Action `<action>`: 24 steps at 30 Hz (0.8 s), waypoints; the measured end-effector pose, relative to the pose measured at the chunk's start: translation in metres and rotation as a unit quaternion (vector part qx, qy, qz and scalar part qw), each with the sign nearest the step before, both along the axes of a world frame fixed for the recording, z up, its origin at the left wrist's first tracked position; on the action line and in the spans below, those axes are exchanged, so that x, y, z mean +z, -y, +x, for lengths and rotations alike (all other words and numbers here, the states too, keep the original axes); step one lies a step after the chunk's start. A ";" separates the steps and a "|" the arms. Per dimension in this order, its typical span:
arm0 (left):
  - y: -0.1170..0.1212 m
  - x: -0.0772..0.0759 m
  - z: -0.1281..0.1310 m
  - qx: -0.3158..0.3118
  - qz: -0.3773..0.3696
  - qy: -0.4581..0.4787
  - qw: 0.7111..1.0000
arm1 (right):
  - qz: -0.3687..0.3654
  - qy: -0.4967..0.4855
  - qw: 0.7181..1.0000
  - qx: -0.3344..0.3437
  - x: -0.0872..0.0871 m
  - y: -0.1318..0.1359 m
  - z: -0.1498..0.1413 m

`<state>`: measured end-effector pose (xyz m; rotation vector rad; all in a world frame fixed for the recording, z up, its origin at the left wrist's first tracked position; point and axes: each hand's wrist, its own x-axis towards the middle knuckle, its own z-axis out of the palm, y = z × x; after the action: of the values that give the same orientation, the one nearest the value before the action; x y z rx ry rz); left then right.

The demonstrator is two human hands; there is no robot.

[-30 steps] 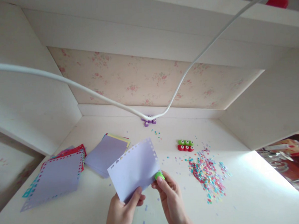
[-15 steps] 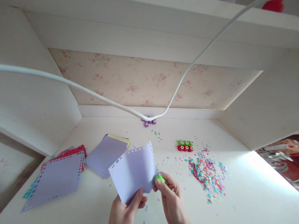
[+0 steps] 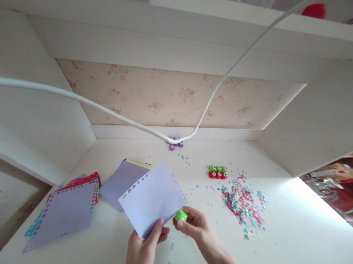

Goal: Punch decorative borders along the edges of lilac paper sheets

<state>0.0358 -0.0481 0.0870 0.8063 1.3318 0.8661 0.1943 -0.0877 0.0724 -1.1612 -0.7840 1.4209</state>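
Observation:
A light purple sheet of paper is tilted up over the white table, with small shaped holes punched along its upper left and right edges. My left hand grips its lower corner, thumb on top. Between the thumb and fingers of my right hand is a small green craft punch, just beside the sheet's lower right corner. Whether the punch touches the paper I cannot tell.
Punched purple sheets and a stack of plain paper lie left. Right are green and red punches and a heap of confetti. Purple punches stand at the back, under a hanging white cable.
The sheet has turned and flattened in my left hand, its right edge swinging clockwise. My right hand with the green punch has shifted slightly left and down, toward the sheet's lower right corner.

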 end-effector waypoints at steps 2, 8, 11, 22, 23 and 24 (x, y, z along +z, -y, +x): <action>-0.005 -0.002 -0.002 0.005 -0.005 0.006 1.000 | -0.018 0.024 0.998 0.059 0.003 0.003 0.009; -0.014 -0.013 -0.008 0.028 0.006 -0.006 1.000 | -0.025 0.178 0.983 0.032 0.006 0.005 0.049; -0.015 -0.016 -0.009 0.018 0.005 -0.008 1.000 | -0.013 0.237 0.971 -0.007 0.005 -0.004 0.081; -0.014 -0.041 -0.012 -0.026 -0.004 -0.008 1.000 | -0.052 0.443 0.893 -0.059 0.019 -0.096 0.221; -0.015 -0.043 -0.013 -0.032 -0.004 -0.011 0.999 | -0.060 0.461 0.884 -0.043 0.019 -0.102 0.224; -0.016 -0.045 -0.014 -0.037 -0.004 -0.016 0.999 | -0.069 0.478 0.875 -0.022 0.018 -0.108 0.226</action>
<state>0.0223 -0.0319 0.0418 0.8599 1.3244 0.7921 0.4202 0.0202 0.0909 -2.0171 -1.3189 0.8002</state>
